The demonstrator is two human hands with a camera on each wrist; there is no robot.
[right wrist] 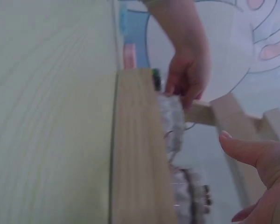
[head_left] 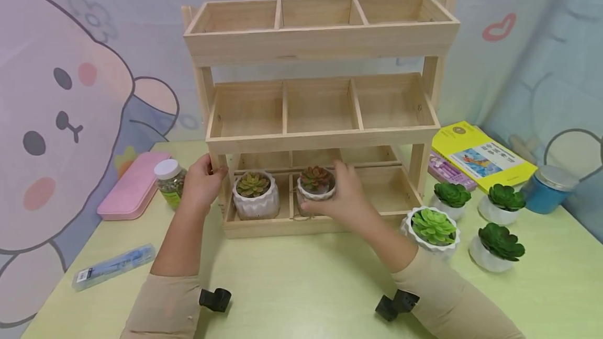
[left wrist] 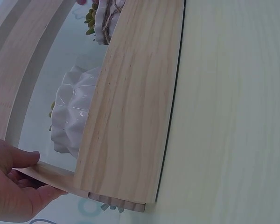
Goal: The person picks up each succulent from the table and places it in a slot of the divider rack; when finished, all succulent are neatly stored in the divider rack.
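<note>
My left hand (head_left: 203, 182) grips the left upright post of a three-tier wooden planter shelf (head_left: 325, 140), thumb on one side and fingers curled behind, as the left wrist view also shows. My right hand (head_left: 346, 198) hovers at a reddish succulent in a white pot (head_left: 314, 184), which stands in the bottom tier's middle compartment. Thumb and fingers are spread apart; the right wrist view shows a gap between the thumb and the pot. In the bottom left compartment stands a yellow-green succulent in a white pot (head_left: 256, 195), with twine around one of the pots.
Several potted green succulents (head_left: 433, 226) stand at the right, near a yellow book (head_left: 485, 153) and a blue jar (head_left: 548, 190). Leftward are a lidded jar of pellets (head_left: 170, 182), a pink case (head_left: 134, 184) and a clear pen pouch (head_left: 114, 266).
</note>
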